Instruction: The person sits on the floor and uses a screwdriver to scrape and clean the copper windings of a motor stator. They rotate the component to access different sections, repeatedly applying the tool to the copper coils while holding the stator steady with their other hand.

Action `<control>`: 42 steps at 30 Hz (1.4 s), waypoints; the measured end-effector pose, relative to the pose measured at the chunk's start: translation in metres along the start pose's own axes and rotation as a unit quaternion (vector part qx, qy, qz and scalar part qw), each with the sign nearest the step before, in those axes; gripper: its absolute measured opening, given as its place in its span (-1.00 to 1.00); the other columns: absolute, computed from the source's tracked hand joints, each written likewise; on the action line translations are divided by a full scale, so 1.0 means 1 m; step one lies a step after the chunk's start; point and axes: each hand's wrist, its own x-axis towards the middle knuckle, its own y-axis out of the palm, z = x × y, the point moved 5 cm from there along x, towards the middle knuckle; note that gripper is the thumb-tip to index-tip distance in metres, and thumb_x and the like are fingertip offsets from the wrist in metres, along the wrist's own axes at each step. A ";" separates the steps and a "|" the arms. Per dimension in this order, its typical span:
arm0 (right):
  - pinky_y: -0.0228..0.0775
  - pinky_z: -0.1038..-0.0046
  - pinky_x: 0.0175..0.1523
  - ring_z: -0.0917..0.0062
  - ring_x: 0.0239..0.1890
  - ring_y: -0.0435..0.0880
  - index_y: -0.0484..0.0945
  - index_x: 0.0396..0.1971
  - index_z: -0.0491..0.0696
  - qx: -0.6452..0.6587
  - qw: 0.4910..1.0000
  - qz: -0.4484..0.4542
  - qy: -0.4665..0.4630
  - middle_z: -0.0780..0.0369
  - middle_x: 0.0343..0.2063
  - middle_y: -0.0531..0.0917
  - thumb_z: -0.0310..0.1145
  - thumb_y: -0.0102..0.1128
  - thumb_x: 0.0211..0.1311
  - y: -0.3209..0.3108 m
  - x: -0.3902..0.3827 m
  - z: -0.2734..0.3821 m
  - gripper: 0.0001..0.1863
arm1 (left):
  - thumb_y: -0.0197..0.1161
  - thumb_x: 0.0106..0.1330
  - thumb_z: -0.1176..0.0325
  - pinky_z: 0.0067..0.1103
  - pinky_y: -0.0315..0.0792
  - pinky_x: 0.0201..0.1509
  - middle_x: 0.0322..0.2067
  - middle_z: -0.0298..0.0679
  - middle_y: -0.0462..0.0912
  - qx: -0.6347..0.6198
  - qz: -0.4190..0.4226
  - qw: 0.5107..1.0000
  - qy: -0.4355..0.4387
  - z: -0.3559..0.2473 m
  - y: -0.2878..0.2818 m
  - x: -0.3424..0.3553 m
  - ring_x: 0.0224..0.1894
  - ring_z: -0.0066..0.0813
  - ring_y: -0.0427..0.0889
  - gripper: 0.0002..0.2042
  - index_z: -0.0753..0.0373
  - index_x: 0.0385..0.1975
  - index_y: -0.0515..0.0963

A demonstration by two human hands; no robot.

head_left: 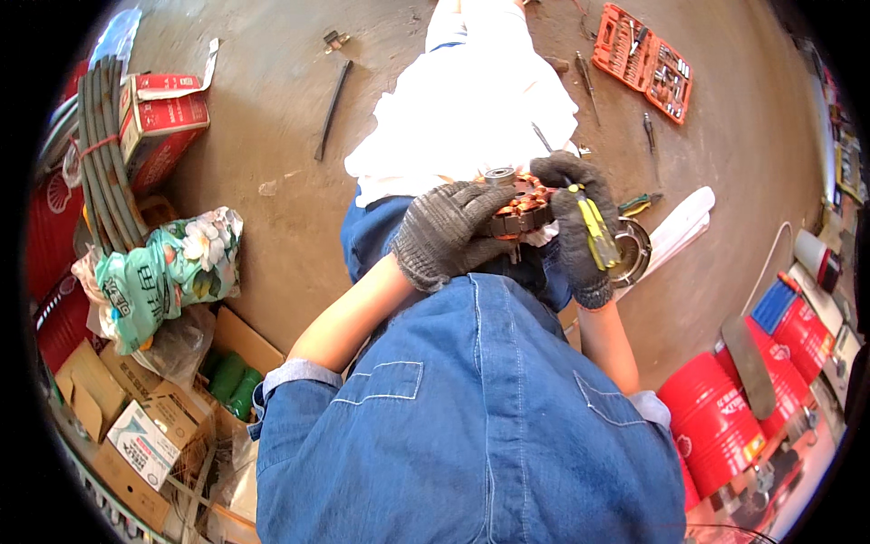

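Dark grey knit gloves cover both my hands. My left hand [446, 228] is closed round the left side of a copper-wound motor core [524, 216], which sits over my lap. A round metal bearing [499, 175] shows at the core's top. My right hand [580, 204], beside the core's right side, is closed on a screwdriver [595, 228] with a yellow, dark-striped handle. A thin dark shaft shows beyond that hand; whether it belongs to the screwdriver I cannot tell. Just right of my right hand is a metal ring [632, 252]. White cloth [462, 118] covers my legs.
An open orange socket set [642, 62] lies far right, near thin tools [587, 83] and green-handled pliers [640, 204]. A dark bar [333, 111] lies on the floor to the left. Cartons [145, 444] and a teal bag [149, 286] crowd the left; red drums [713, 419] stand right.
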 end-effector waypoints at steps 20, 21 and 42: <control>0.37 0.29 0.19 0.40 0.04 0.57 0.51 0.01 -0.16 -0.087 0.987 0.013 -0.135 0.16 -0.08 0.62 -0.04 0.19 0.31 -0.006 -0.013 0.017 -0.50 | 0.46 0.09 0.15 -0.38 0.54 -0.11 -0.20 -0.08 0.69 -0.033 -0.047 0.997 -0.044 0.008 0.006 0.008 -0.22 -0.15 0.69 -0.45 0.19 0.09 0.54; 0.36 0.27 0.19 0.40 0.03 0.57 0.51 0.01 -0.16 -0.126 0.982 0.012 -0.137 0.16 -0.07 0.62 -0.01 0.19 0.31 -0.014 -0.015 0.021 -0.48 | 0.45 0.09 0.14 -0.39 0.55 -0.12 -0.21 -0.08 0.69 -0.027 -0.047 0.997 -0.057 0.009 0.007 0.009 -0.23 -0.16 0.69 -0.46 0.19 0.08 0.55; 0.38 0.35 0.04 0.54 -0.42 0.56 0.61 -0.24 -0.19 -0.216 0.970 0.060 -0.093 0.23 -0.45 0.61 -0.06 0.04 0.34 -0.001 -0.040 0.038 -0.56 | 0.45 0.10 0.28 -0.38 0.51 0.05 -0.09 -0.09 0.64 -0.071 -0.055 0.992 -0.090 0.021 0.012 0.002 -0.06 -0.17 0.64 -0.44 0.19 0.14 0.47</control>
